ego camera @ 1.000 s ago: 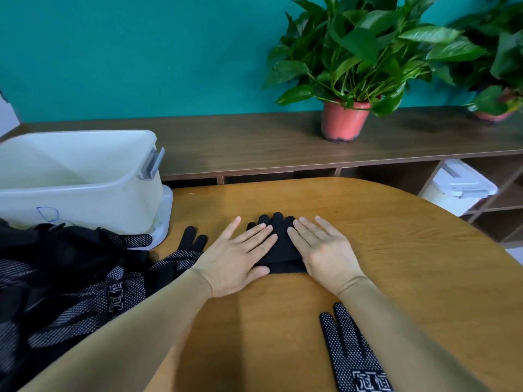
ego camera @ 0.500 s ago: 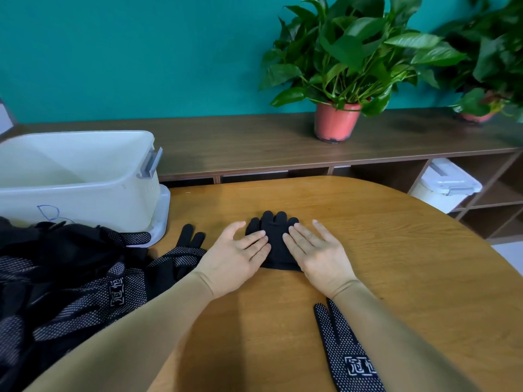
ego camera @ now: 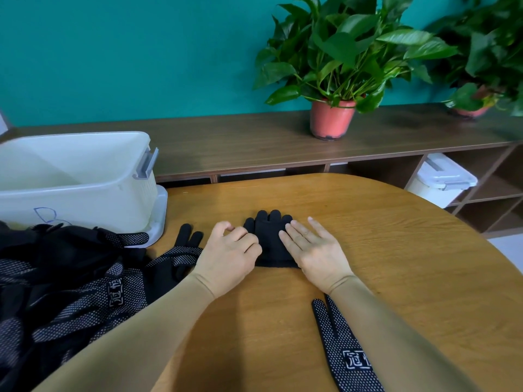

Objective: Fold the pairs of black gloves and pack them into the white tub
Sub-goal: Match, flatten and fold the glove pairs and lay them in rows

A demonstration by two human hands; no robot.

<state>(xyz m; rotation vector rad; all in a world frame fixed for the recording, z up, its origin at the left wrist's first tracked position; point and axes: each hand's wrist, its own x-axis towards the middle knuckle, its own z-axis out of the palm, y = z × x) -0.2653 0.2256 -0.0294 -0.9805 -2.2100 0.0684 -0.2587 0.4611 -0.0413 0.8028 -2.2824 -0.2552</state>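
Observation:
A folded pair of black gloves point(ego camera: 270, 236) lies flat on the wooden table point(ego camera: 396, 264), fingertips pointing away from me. My left hand point(ego camera: 229, 253) is curled at its left edge, fingers bent onto the fabric. My right hand point(ego camera: 314, 250) lies flat and spread, its fingertips on the pair's right edge. The white tub point(ego camera: 85, 176) stands at the far left of the table and looks empty inside. A heap of black dotted gloves point(ego camera: 70, 278) lies in front of the tub. One dotted glove point(ego camera: 345, 349) lies under my right forearm.
Another black glove point(ego camera: 185, 239) sticks out from the heap toward the folded pair. Behind the table runs a dark wooden shelf unit point(ego camera: 240, 142) with two potted plants point(ego camera: 331, 117) on top and a lidded white box point(ego camera: 441, 176) in a compartment.
My left hand has gone from flat and spread to curled at the pair's left edge. My right hand has slid a little to the right, uncovering more of the pair.

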